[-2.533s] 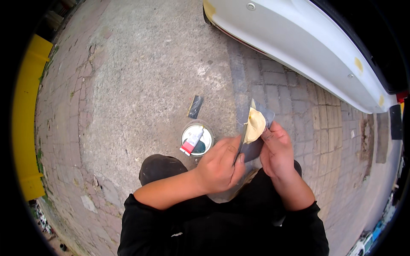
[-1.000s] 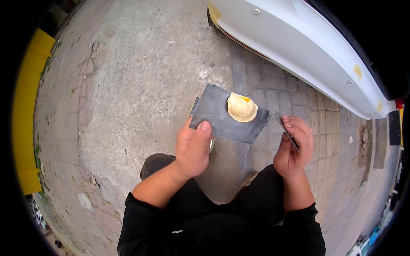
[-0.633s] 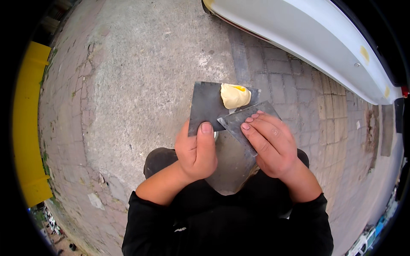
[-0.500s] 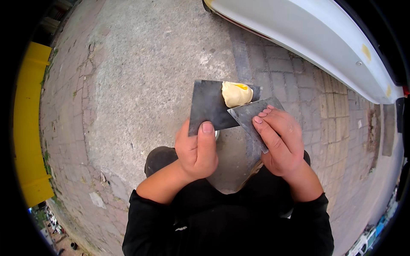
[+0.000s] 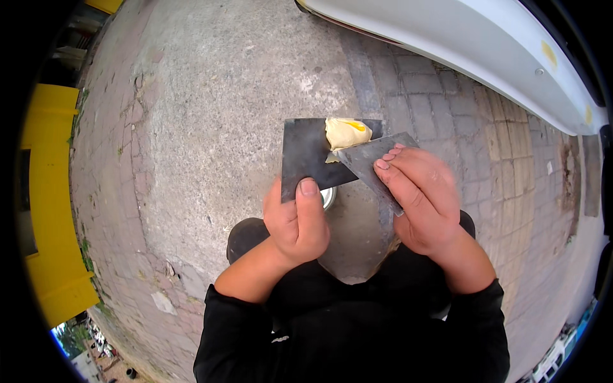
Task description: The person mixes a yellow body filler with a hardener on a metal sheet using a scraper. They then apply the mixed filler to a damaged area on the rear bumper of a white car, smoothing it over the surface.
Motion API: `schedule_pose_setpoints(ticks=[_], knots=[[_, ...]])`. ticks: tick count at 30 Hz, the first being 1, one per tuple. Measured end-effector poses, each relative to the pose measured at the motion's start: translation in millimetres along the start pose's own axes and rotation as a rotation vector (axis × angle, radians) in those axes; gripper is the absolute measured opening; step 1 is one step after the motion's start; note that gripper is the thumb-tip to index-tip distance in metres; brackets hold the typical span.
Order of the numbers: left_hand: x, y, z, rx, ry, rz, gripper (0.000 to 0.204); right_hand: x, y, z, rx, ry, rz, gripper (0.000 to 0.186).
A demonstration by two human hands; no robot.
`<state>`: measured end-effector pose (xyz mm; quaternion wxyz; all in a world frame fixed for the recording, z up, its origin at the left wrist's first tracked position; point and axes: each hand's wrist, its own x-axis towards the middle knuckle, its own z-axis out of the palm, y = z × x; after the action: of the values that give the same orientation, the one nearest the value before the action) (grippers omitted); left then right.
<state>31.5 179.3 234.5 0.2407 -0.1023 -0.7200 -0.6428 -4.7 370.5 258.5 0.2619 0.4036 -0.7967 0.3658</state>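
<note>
My left hand (image 5: 295, 220) grips a dark flat plate (image 5: 301, 140) by its near left corner, thumb on top. On its upper right sits a cream lump of paste (image 5: 345, 133) with a bright yellow streak. My right hand (image 5: 426, 198) holds a thinner grey spreader (image 5: 367, 163) with fingers over its face; its edge touches the lower side of the paste and overlaps the plate's right part. A round can (image 5: 328, 196) is mostly hidden below the plate and my left hand.
A white car body (image 5: 485, 38) with tan patches runs along the upper right. A yellow metal structure (image 5: 54, 191) stands at the left. Pale concrete (image 5: 191, 108) and grey paving bricks (image 5: 421, 96) lie around me, with my dark-clad knees (image 5: 246, 236) below.
The spreader in my right hand has swung in from the right onto the plate, pushing the paste toward the far edge into a more bunched lump. The view has shifted slightly.
</note>
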Motion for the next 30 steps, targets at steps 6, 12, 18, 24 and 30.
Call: schedule_pose_setpoints(ticks=[6,12,18,24,30], knots=[[2,1,0,0.024,-0.009,0.006,0.023,0,0,-3,0.031,0.020,-0.009,0.042],[-6,1,-5,0.081,-0.085,-0.080,0.023,-2,0,-1,0.052,-0.010,0.008,0.041],[-7,3,-1,0.069,-0.063,-0.093,0.024,0,-4,0,0.051,-0.006,0.039,0.039],[-10,4,-1,0.111,-0.048,-0.072,0.022,3,-3,-3,0.015,0.019,0.040,0.039],[-9,7,4,0.147,-0.032,0.002,0.021,2,-3,-3,-0.017,0.090,0.044,0.039]])
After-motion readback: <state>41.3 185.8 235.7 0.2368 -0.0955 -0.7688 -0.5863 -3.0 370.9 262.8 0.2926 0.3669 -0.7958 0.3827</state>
